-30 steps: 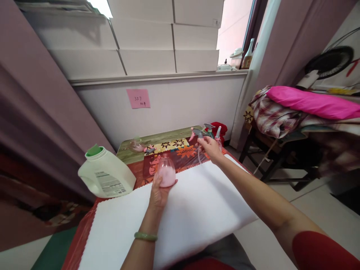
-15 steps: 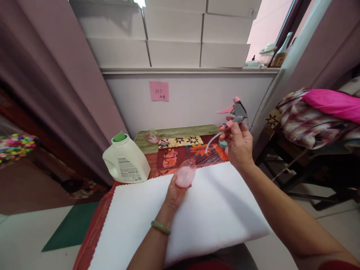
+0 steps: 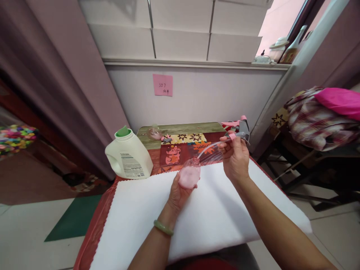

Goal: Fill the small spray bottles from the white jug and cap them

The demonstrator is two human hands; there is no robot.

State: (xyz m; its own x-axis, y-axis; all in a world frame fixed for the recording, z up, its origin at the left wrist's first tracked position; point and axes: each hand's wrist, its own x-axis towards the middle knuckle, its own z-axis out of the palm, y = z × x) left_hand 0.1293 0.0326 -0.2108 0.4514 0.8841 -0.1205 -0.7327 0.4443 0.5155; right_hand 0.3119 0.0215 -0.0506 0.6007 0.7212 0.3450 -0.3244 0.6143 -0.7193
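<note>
My left hand [image 3: 180, 193] is wrapped round a clear pink bottle [image 3: 190, 175] with pale liquid in it, tilted over the white mat. In my right hand [image 3: 236, 153] is a grey and pink trigger sprayer head [image 3: 238, 133], gripped near its pink collar. Its thin clear tube [image 3: 209, 147] curves left and down, and the tube's end is at the mouth of the bottle. Whether the tip is inside the neck is too small to tell. The sprayer head itself is apart from the bottle.
A large white jug [image 3: 131, 155] with green in its mouth stands at the table's left. Another clear spray bottle [image 3: 155, 133] lies at the back. The white mat [image 3: 219, 217] covers the front. Folded clothes [image 3: 306, 112] are piled at right.
My right hand has lowered the sprayer head and brought its tube to the bottle's mouth. The left hand still holds the bottle, and the view has shifted slightly.
</note>
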